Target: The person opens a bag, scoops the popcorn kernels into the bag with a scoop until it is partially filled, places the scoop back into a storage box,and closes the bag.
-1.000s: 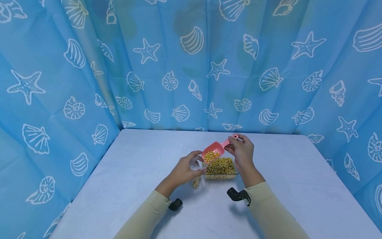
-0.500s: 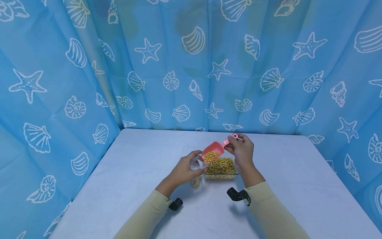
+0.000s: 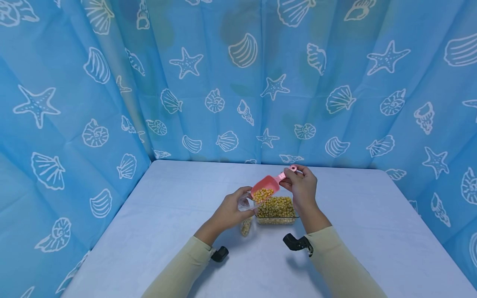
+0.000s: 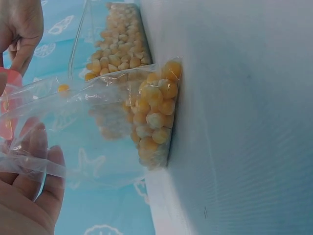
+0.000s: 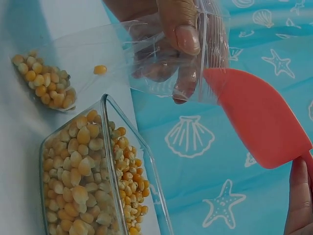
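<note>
My left hand (image 3: 227, 211) holds a clear zip bag (image 4: 117, 142) by its mouth, thumb on one side and fingers against the other. Corn kernels (image 4: 154, 115) fill the bag's bottom corner, low by the table. Between thumb and fingers my right hand (image 3: 303, 186) pinches the handle of a pink scoop (image 3: 271, 184), tilted down to the left with its lip in the bag's mouth. Yellow kernels (image 3: 263, 194) lie toward the scoop's front. A single kernel (image 5: 100, 70) shows partway down the bag in both wrist views.
Just behind and right of the bag stands a rectangular glass container (image 5: 111, 161) with many corn kernels in it. A white cloth (image 3: 167, 182) covers the table. Blue curtains (image 3: 208, 103) with shell prints surround the back and sides.
The scoop's handle has risen slightly, and its bowl has edged left over the bag's mouth. My left hand keeps its hold on the bag with hardly any movement.
</note>
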Motion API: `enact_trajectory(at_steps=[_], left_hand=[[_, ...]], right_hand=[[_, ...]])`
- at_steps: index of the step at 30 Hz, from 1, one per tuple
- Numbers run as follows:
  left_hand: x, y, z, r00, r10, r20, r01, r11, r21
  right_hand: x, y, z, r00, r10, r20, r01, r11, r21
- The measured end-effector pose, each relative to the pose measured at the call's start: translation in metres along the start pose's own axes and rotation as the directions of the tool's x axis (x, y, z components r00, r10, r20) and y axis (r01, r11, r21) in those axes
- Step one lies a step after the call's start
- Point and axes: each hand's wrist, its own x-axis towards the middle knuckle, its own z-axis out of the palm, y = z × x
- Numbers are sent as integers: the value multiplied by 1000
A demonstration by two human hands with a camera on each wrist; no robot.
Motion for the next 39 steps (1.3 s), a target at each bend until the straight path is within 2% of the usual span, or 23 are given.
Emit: enact_trajectory(at_steps=[13,20,39], left_hand=[[0,-1,-1,1000,15,-5,-15,1000,-9],[0,-2,-2,999,48,-14,-48,999,-16],[-1,2,-5,998,46,-44,-46,999,-12]], right_hand=[[2,3,1,999,-39,1,39,999,-8],[2,1,3,999,-52,2,52,999,-15],[0,-6,8,995,-94,20,95,993,-70]])
